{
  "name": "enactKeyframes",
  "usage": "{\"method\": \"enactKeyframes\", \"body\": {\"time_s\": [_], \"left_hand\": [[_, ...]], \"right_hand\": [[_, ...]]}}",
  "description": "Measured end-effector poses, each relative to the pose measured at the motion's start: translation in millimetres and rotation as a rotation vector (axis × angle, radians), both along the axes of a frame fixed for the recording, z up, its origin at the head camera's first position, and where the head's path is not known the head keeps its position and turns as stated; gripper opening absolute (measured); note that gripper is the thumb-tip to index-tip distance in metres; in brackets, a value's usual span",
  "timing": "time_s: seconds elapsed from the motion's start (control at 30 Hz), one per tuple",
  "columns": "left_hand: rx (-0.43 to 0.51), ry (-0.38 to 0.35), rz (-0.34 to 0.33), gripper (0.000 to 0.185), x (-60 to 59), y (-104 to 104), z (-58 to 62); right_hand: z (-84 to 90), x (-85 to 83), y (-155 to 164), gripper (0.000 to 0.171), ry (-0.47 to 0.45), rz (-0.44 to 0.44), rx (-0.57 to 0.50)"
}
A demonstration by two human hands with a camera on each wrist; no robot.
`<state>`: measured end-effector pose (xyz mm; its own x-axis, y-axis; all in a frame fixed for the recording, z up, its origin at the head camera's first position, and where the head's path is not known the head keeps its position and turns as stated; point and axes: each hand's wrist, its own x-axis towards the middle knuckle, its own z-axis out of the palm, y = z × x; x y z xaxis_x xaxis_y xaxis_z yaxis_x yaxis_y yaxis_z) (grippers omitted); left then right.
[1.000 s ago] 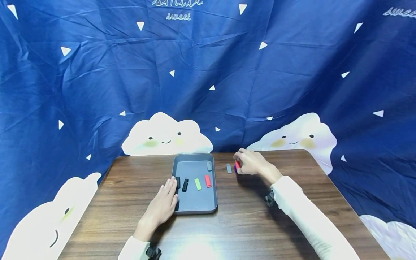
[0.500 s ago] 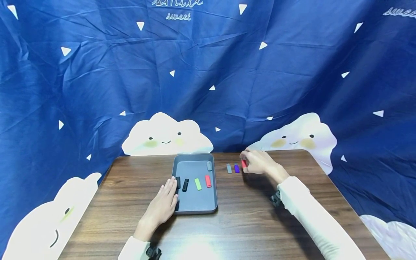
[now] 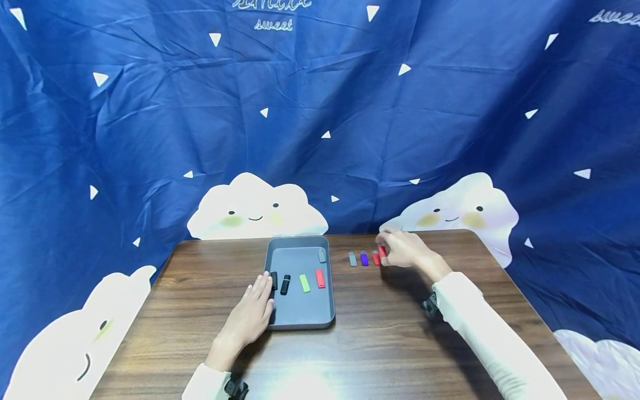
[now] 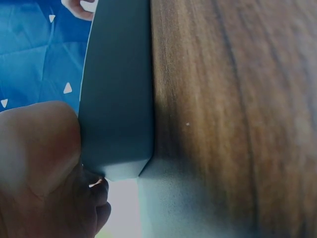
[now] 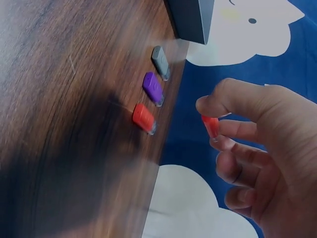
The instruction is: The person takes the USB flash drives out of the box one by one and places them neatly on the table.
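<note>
My right hand (image 3: pixel 400 250) (image 5: pixel 233 129) hovers over the far right part of the table and pinches a small red stick (image 5: pixel 210 125) (image 3: pixel 382 250) between thumb and fingers. Just left of it lie a red stick (image 5: pixel 143 118) (image 3: pixel 375 259), a purple one (image 5: pixel 153 88) (image 3: pixel 364 259) and a grey one (image 5: pixel 160 61) (image 3: pixel 352 259) in a row on the wood. My left hand (image 3: pixel 250 314) rests flat against the left rim of a grey tray (image 3: pixel 300 311) (image 4: pixel 119 99), fingers straight.
Inside the tray lie two black sticks (image 3: pixel 285 284), a green one (image 3: pixel 304 283), a red one (image 3: pixel 320 278) and a grey one (image 3: pixel 322 255). A blue cloth with cloud faces (image 3: pixel 255 208) hangs behind the wooden table (image 3: pixel 380 344).
My right hand shifted to the right along the row. A purple stick and then a red stick came to lie on the table beside the grey one. The left hand stayed still.
</note>
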<state>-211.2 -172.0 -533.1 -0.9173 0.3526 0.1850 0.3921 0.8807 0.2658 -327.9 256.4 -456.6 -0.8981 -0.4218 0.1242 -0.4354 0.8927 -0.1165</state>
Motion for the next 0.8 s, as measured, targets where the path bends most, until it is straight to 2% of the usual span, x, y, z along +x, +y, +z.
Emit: {"method": "enactKeyframes", "body": {"time_s": [0.47,0.7,0.8], "left_hand": [[0.009,-0.018,0.006,0.056,1.5,0.2,0.3],[0.03,0.019,-0.011,0.055,-0.1,-0.2,-2.2],[0.017,0.008,-0.004,0.056,-0.9,0.0,-2.4]], "right_hand": [[-8.8,-2.8,12.5,0.052,-0.011,-0.02,-0.007],[-13.9,-2.9,18.1,0.052,-0.027,-0.035,-0.008],[-15.4,-3.2,19.9,0.054,-0.033,-0.043,-0.009]]}}
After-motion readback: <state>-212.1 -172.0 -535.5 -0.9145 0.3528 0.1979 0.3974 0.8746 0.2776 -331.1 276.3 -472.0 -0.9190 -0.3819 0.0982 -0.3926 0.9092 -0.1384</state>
